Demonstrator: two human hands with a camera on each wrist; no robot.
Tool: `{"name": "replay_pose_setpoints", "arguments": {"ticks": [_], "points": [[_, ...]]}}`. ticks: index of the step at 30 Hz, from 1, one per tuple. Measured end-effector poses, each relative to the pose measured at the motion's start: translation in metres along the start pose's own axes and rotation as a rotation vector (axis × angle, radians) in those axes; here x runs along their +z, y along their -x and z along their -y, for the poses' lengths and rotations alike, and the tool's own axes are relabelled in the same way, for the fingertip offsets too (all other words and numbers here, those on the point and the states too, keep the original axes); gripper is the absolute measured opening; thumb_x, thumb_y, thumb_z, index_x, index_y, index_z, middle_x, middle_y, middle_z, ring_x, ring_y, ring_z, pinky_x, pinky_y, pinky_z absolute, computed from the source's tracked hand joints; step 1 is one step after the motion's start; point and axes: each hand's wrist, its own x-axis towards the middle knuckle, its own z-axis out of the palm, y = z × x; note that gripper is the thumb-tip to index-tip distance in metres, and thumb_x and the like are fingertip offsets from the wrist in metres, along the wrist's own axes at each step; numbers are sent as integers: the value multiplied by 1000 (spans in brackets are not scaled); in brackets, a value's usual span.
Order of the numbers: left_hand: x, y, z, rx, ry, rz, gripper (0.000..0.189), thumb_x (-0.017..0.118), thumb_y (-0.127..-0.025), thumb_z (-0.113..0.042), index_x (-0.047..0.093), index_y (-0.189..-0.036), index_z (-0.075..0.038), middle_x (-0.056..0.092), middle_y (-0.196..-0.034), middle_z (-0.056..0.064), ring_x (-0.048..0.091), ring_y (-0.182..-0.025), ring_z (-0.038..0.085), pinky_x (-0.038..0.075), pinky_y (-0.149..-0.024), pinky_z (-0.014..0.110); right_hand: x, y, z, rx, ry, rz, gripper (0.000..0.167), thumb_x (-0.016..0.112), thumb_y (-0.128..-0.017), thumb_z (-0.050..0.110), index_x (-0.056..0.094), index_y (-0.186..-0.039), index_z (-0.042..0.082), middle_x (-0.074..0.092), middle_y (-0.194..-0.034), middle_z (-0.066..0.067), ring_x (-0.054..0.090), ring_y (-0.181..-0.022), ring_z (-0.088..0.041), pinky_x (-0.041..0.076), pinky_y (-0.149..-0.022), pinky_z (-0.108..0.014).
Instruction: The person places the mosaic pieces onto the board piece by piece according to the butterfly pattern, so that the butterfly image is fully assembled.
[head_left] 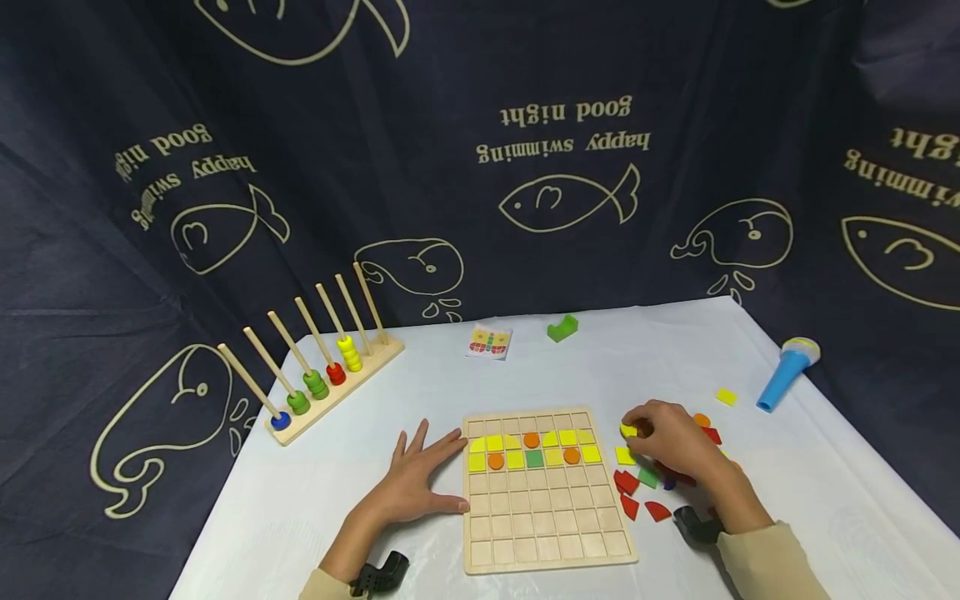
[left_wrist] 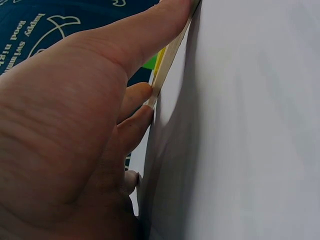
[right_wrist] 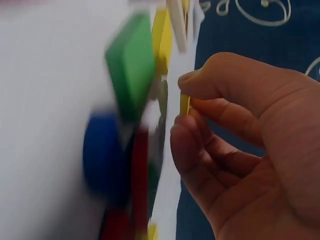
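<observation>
My right hand pinches a small yellow piece between thumb and fingers, to the right of the wooden grid board. In the right wrist view the piece shows edge-on as a thin strip. My left hand has its fingers spread, with the thumb and index fingertip at the board's left edge. Two rows of the board hold yellow tiles, several orange discs and one green square. The top row and the lower rows are bare. Another yellow square lies just below the held piece.
Loose red quarter pieces, a green square and other pieces lie around and under my right hand. Behind stand a peg rack with colored rings, a pattern card and a green block. A toy microphone lies at right.
</observation>
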Motion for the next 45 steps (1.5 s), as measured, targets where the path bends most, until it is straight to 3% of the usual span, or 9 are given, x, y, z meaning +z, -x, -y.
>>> {"name": "replay_pose_setpoints", "arguments": {"ticks": [7, 14, 17, 26, 37, 45], "points": [[0, 1, -1, 0, 6, -3, 96, 70, -66, -72, 43, -146, -26, 32, -153, -7, 1, -143, 41, -7, -107, 64, 14, 1, 33, -152, -46, 11, 28, 77, -74, 10, 74, -102, 8, 56, -79, 4, 49, -72, -15, 44, -61, -28], [-1, 0, -1, -4, 4, 1, 96, 70, -66, -72, 44, -146, -26, 32, -153, -7, 1, -143, 41, -7, -107, 64, 28, 1, 65, -377, -61, 25, 23, 78, -76, 10, 74, -99, 9, 58, -79, 5, 49, -69, -12, 43, -59, -24], [-2, 1, -2, 3, 11, -3, 96, 71, -66, -71, 44, -146, -25, 33, -153, -6, 1, -143, 42, -7, -107, 64, 34, -1, 77, -434, -58, 28, 20, 77, -77, 11, 73, -97, 10, 58, -77, 5, 49, -68, -11, 44, -60, -24], [-3, 1, -3, 0, 9, -2, 95, 71, -66, -71, 44, -146, -26, 33, -153, -6, 1, -143, 41, -7, -108, 64, 52, -7, 102, -475, -35, 80, 23, 74, -78, 13, 75, -102, 14, 57, -77, 8, 48, -68, -8, 42, -65, -26], [-3, 1, -3, 13, 0, -5, 94, 69, -68, -72, 43, -146, -26, 33, -153, -6, 2, -143, 42, -5, -107, 66, 76, -5, 134, -509, -23, 144, 19, 74, -78, 13, 74, -97, 12, 53, -75, 8, 46, -66, -6, 42, -58, -21], [-1, 1, -1, 25, 2, -11, 95, 68, -68, -72, 43, -146, -26, 33, -153, -7, 2, -143, 42, -4, -107, 66, 93, -1, 154, -568, 15, 164, 20, 74, -79, 12, 74, -99, 13, 53, -80, 11, 47, -68, -3, 43, -62, -18]]}}
